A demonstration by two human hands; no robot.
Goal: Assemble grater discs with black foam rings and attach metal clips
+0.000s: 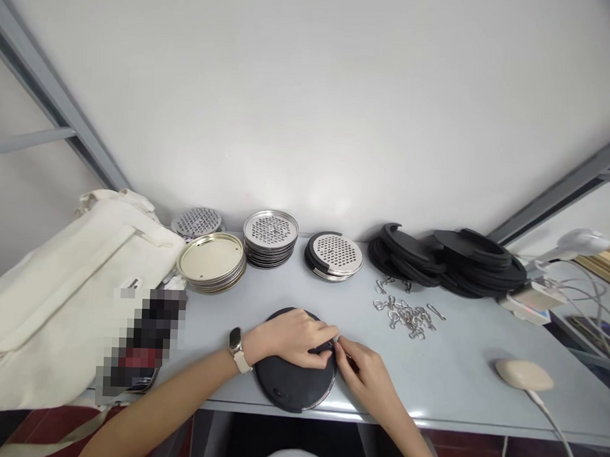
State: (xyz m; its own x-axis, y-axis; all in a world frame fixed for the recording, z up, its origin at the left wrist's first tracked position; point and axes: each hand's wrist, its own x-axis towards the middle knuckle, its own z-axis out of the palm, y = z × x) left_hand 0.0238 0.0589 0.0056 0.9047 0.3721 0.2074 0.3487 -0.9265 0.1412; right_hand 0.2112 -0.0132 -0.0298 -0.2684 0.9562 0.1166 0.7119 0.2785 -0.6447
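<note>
Forearms (179, 397) nearest my camera, a pale-strapped watch (237, 349) on the left wrist. Beneath them, at the near edge of the counter (460, 367): one black round case (292, 383), lying flat, metal glinting along its right rim.

Left hand (297, 338) laid over the case, fingers curled towards its upper right edge. Right hand (365, 370) at the same spot from outside, thumb and forefinger brought close. Fingertips of both all but meet; from my end I cannot tell whether either grips the rim or something small there.

Handling, as I judge it: bear down with the left palm so the case cannot skid, work the rim with fingertips only, and draw the case inward a little; pressure so near the edge could tip it.

Around: loose metal clips (406, 317) scattered beyond the right hand. Along the wall, left to right: gold-toned metal discs (211, 258), perforated metal discs (271, 230), a perforated disc partly in a black case (338, 253), two heaps of black cases (476, 261).

Obstructions: canvas bag (82, 301) crowding the left end; corded beige device (524, 375) at right; the fingers themselves mask the contact point.
</note>
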